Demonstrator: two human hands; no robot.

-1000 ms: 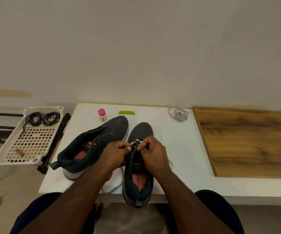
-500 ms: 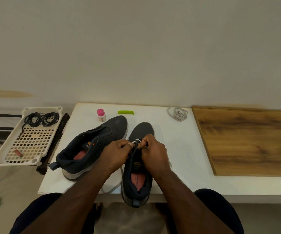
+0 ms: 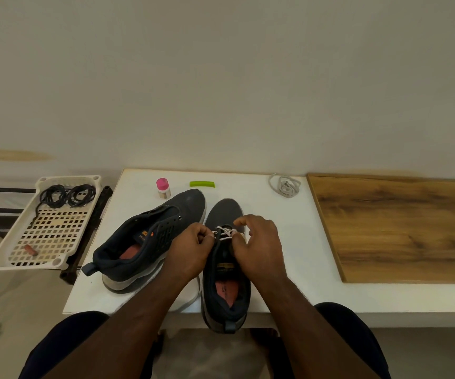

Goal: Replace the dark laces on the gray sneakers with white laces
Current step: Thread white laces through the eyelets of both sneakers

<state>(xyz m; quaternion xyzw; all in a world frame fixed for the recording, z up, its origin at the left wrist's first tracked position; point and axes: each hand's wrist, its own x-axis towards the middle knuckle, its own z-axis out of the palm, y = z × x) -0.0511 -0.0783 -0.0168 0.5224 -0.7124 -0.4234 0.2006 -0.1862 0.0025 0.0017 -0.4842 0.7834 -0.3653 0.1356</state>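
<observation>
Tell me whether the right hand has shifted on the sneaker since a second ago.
Yes. The right hand has opened out to the right, away from the left hand, uncovering the white lace crossings on the near sneaker, which stays put.

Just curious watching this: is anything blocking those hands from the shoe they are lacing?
Nothing visible does. The left hand and right hand are already at the white lace on the right-side sneaker; the other sneaker lies beside it.

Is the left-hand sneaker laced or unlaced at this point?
Unlaced: the left sneaker shows bare eyelets and no lace across its tongue, lying tilted on the white table.
</observation>
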